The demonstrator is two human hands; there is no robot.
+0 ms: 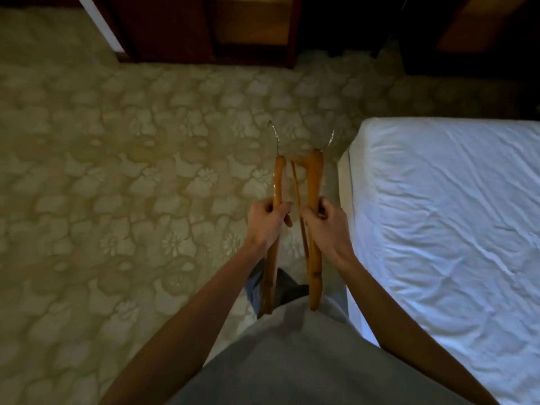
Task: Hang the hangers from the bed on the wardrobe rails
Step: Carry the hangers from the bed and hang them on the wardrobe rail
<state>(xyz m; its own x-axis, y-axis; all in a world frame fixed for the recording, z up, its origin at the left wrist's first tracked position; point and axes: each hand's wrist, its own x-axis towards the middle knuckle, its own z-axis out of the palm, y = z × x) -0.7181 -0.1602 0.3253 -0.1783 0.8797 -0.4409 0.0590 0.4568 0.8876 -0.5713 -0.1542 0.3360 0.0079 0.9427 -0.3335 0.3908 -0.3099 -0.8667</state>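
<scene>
The left hand is closed around one wooden hanger, and the right hand is closed around a second wooden hanger; both hangers are seen edge-on, close beside each other, with the metal hooks pointing forward, away from the body. The bed with its white sheet lies just to the right of the right hand, and no more hangers show on the part of it that is in view. Ahead of the hands, across the patterned carpet, stands dark wooden furniture, which is probably the wardrobe, though the picture is too dark there to see any rail. The step in hand seems to be carrying the two hangers over to it. To do this well, the person should keep the two hangers a little apart so that the hooks and the thin lower bars do not catch in each other, and keep the hooks turned to one side. At the rail it is better to hang one hanger first and then the other, each hook fully over the rail.
</scene>
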